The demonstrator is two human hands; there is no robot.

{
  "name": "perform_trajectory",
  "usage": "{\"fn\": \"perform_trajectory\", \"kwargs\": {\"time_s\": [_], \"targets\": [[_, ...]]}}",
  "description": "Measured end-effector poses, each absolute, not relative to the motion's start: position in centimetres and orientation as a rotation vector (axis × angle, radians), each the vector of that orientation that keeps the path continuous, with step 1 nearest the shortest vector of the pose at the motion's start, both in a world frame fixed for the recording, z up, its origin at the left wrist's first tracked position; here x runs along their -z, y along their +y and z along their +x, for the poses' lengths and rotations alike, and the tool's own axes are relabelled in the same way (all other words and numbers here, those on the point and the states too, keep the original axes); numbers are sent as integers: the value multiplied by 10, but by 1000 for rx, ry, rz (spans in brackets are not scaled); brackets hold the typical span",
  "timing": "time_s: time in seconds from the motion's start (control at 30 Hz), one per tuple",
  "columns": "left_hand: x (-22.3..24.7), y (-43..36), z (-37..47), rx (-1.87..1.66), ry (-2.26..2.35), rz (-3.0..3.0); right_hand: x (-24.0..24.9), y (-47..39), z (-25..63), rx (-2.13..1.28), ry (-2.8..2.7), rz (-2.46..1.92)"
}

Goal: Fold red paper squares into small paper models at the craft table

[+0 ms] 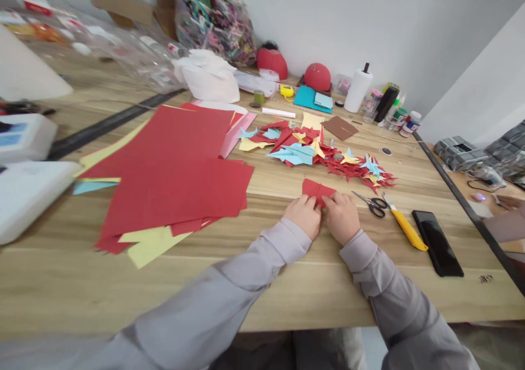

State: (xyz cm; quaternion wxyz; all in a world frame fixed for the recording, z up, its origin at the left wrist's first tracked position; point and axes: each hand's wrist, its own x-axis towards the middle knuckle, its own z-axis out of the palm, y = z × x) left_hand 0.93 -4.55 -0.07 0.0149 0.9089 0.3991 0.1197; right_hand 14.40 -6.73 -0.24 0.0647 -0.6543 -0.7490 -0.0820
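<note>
A small folded piece of red paper (316, 189) lies on the wooden table, a crease running down its middle. My left hand (304, 215) is closed at its lower left edge, fingers pressed on the paper. From the other side my right hand (341, 217) pinches the lower right edge, its fingertips close to those of the left. Beyond the paper is a heap of folded paper shapes in red, blue and yellow, with a blue paper plane (293, 153) on top. Scissors (374, 206) and a yellow utility knife (408, 229) lie right of my right hand.
Large red sheets (176, 189) over yellow ones spread out on the left. A black phone (438, 243) lies near the right edge. Bottles, a tape measure (286, 91) and a stuffed plastic bag (215, 23) line the back. Another person's arm (506, 225) shows at far right.
</note>
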Motion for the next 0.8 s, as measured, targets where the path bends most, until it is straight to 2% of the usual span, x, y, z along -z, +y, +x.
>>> {"fn": "perform_trajectory", "kwargs": {"time_s": [0.8], "targets": [[-12, -49, 18, -210, 1242, 2759, -9, -47, 136, 379, -2341, -2169]]}}
